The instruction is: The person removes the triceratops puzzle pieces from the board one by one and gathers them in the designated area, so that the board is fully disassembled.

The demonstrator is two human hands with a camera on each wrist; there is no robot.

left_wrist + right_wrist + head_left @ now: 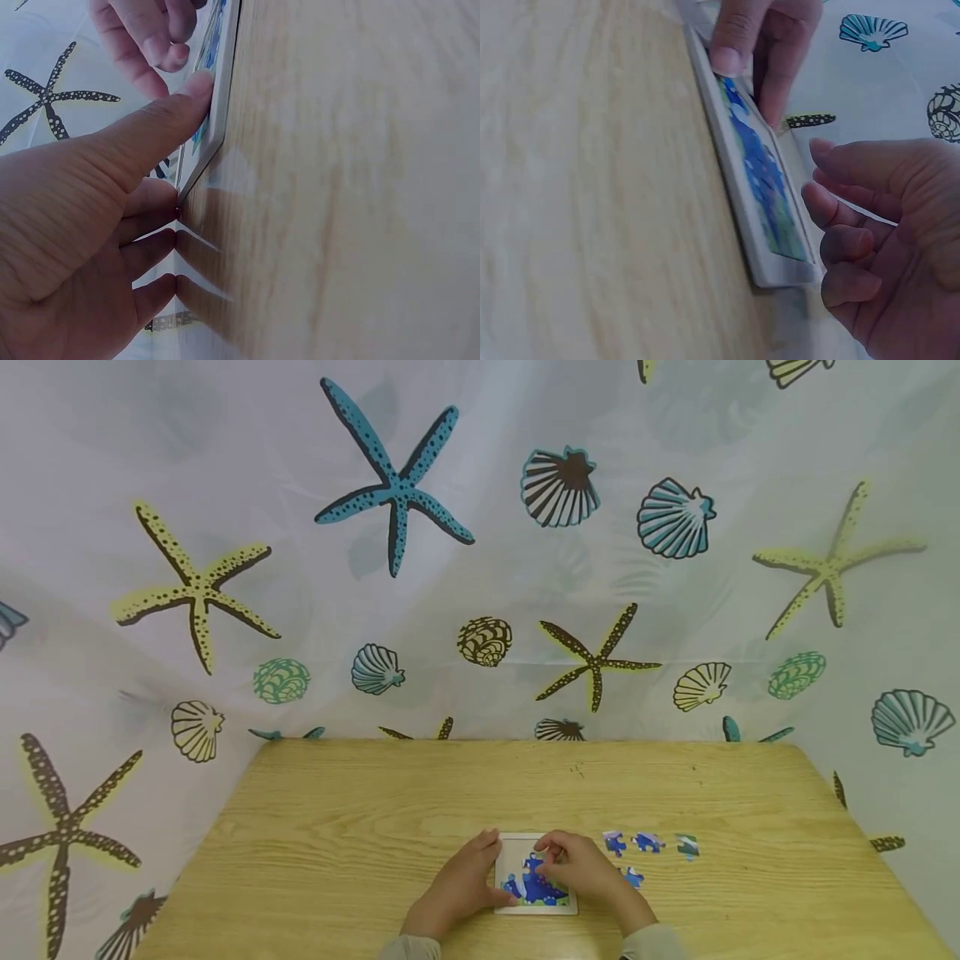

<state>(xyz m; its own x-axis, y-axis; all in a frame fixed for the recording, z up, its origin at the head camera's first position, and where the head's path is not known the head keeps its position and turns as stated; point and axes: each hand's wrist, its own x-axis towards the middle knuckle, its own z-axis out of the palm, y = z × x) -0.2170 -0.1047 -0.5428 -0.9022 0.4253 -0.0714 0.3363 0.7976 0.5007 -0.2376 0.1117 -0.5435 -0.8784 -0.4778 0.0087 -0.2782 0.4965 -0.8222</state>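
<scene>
A jigsaw tray (536, 910) with a pale raised border lies on the wooden table, partly filled with pieces forming a blue picture (542, 887). My left hand (467, 881) holds the tray's left side. Its thumb (161, 124) rests on the border while the other fingers stand along the outer edge, touching the table. Over the tray's right part hovers my right hand (588, 868), fingers loosely curled. No piece shows between its fingers in the right wrist view (900, 225). Part of the picture is hidden beneath that hand in the head view.
Several loose puzzle pieces lie right of the tray: a blue-purple piece (614, 842), another blue piece (647, 842), a greenish piece (686, 847) and a lower blue piece (632, 877). A curtain (480, 568) printed with starfish and shells surrounds the table (337, 810).
</scene>
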